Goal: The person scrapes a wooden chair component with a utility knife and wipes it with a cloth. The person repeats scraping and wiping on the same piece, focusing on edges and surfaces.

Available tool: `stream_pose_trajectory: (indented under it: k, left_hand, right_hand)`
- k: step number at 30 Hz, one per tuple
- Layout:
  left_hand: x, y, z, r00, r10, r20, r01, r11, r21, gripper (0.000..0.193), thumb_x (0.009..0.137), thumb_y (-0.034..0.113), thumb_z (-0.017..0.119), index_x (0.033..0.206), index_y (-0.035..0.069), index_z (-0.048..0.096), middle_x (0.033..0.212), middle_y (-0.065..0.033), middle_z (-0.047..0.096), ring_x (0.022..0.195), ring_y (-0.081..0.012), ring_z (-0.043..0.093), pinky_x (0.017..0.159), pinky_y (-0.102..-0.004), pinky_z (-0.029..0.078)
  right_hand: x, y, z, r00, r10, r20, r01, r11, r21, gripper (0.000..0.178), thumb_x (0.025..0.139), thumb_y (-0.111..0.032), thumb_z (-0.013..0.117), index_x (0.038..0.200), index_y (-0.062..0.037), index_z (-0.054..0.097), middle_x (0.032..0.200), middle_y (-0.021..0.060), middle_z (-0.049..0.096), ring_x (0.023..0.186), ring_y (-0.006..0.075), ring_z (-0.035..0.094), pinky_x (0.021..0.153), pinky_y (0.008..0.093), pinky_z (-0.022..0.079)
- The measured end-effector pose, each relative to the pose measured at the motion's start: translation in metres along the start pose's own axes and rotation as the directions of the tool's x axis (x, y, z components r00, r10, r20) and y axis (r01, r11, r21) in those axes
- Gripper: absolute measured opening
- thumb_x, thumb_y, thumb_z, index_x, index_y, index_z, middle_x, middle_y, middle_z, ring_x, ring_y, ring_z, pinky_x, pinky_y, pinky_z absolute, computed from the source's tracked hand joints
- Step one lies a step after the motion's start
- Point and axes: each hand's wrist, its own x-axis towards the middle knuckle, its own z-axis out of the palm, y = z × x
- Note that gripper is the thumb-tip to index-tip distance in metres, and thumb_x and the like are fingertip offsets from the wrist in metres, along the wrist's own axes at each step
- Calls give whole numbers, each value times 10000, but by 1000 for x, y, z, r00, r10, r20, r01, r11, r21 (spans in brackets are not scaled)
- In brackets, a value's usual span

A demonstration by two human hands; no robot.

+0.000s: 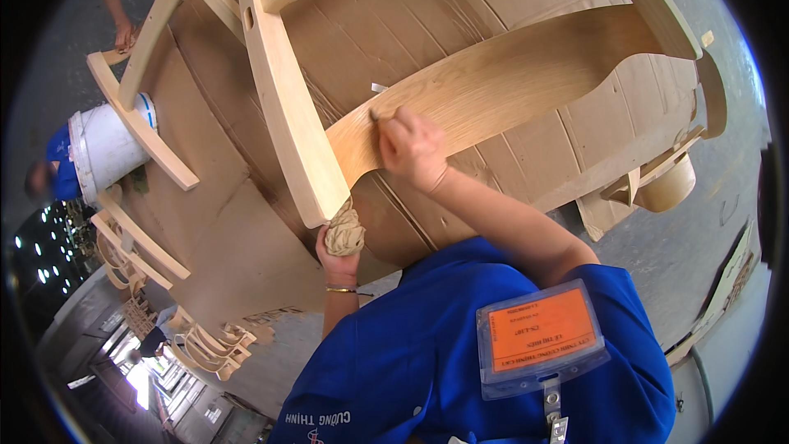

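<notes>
A wooden frame of pale, curved parts lies on brown cardboard. My right hand [411,146] is closed in a pinch over the broad curved rail [509,74], close to where it meets the upright post [288,107]. A small dark tip shows at its fingers, but I cannot make out the thing. Below the post's near end, my left hand [335,260] grips a crumpled beige cloth [345,230]. The cloth is against or just beside the post's end.
Cardboard [222,238] covers the work surface. At the left, a white bucket [111,148] stands beside another wooden frame [152,144], where a co-worker's hand [125,34] rests. More curved wooden parts [209,349] stand at lower left. A curved wooden piece [667,185] shows at right.
</notes>
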Motion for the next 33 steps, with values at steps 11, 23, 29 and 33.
stream_pose_trajectory:
  k: [11, 23, 29, 33]
  left_hand:
    - [-2, 1, 3, 1000, -17, 22, 17, 1000, 9, 553, 1030, 319, 496, 1451, -24, 597, 1349, -220, 698, 1180, -368, 692, 1012, -519, 562]
    - [-1, 1, 1, 998, -32, 45, 34, 999, -26, 538, 1039, 320, 488, 1433, -24, 610, 1349, -223, 697, 1181, -372, 693, 1012, -532, 564]
    - [0, 1, 0, 1000, 5, -15, -5, 1000, 10, 538, 1050, 319, 471, 1449, -21, 596, 1343, -220, 700, 1179, -372, 693, 1002, -524, 570]
    - [0, 0, 3, 1000, 11, 2, -11, 998, 55, 536, 1055, 317, 468, 1457, -15, 592, 1348, -215, 701, 1188, -367, 693, 997, -530, 572]
  right_hand:
    - [-1, -5, -4, 996, 85, -28, -83, 995, 60, 86, 835, -25, 756, 889, -74, 710, 813, 79, 589, 622, 296, 607, 570, 409, 504]
    - [0, -38, 2, 970, 237, 54, -241, 908, 344, 78, 831, -10, 746, 874, -67, 717, 806, 96, 590, 656, 288, 641, 582, 409, 518]
    - [0, -54, -1, 938, 338, 81, -347, 896, 276, 42, 853, -14, 759, 882, -38, 740, 814, 105, 625, 681, 285, 661, 591, 385, 521]
    - [-1, -61, -7, 936, 331, 119, -350, 848, 398, 15, 874, -25, 760, 886, -25, 750, 791, 106, 618, 681, 267, 656, 602, 377, 515]
